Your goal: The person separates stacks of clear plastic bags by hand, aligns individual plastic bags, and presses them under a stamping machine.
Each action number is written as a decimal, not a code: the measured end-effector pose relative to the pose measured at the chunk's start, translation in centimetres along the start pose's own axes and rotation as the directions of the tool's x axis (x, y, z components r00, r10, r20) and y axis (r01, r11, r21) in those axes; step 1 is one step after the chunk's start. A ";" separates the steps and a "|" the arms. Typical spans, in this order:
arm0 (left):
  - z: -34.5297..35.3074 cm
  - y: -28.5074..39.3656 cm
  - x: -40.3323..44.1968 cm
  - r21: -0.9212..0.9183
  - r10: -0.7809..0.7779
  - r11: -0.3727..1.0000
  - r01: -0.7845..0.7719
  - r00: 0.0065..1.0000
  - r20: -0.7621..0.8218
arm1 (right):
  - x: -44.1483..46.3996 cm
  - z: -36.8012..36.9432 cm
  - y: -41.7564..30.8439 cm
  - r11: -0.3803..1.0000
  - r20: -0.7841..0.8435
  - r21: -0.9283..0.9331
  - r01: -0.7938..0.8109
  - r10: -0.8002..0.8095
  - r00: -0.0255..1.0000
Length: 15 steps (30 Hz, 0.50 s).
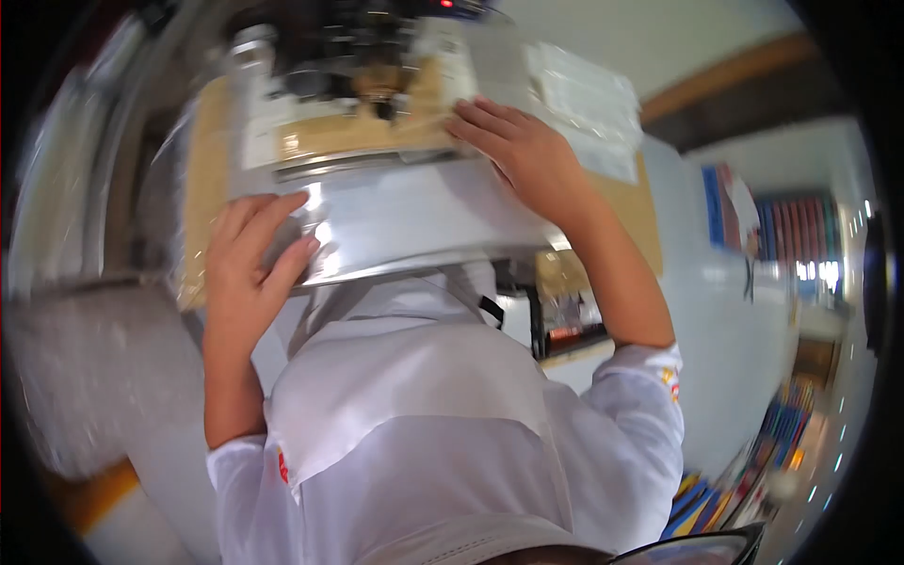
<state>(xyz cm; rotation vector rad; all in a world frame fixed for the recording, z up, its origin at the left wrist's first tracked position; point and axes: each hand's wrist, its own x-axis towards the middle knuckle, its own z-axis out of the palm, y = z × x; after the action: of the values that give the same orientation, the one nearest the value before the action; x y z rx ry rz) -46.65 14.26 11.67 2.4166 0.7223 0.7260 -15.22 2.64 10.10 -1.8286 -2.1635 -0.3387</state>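
Grip of the left hand point(250, 250) stood wide at the left end of the glossy sheet point(405, 209) before the machine point(353, 80), right hand point(527, 155) outstretched opposite; uneven pressure, I judged, could crease it.

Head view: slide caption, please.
Left hand at one end of a shiny pale sheet, right hand near a machine.
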 end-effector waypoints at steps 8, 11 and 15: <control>2.5 1.1 0.9 0.119 0.178 0.967 -0.225 0.932 0.316 | -11.7 -5.8 11.2 0.821 -0.360 -0.340 -0.459 0.337 0.870; 2.4 1.5 0.5 0.112 0.171 0.968 -0.225 0.915 0.366 | -16.8 -3.3 10.6 0.748 -0.377 -0.394 -0.535 0.399 0.836; 2.2 1.8 0.7 0.118 0.153 0.969 -0.215 0.905 0.397 | -25.4 7.3 8.5 0.672 -0.014 -0.296 -0.679 0.708 0.706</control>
<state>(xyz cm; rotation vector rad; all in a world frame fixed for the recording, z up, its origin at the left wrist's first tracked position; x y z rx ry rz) -44.22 12.66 11.33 2.6878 0.4067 0.2467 -3.39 -16.65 -6.01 -2.7141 -1.3262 -0.3840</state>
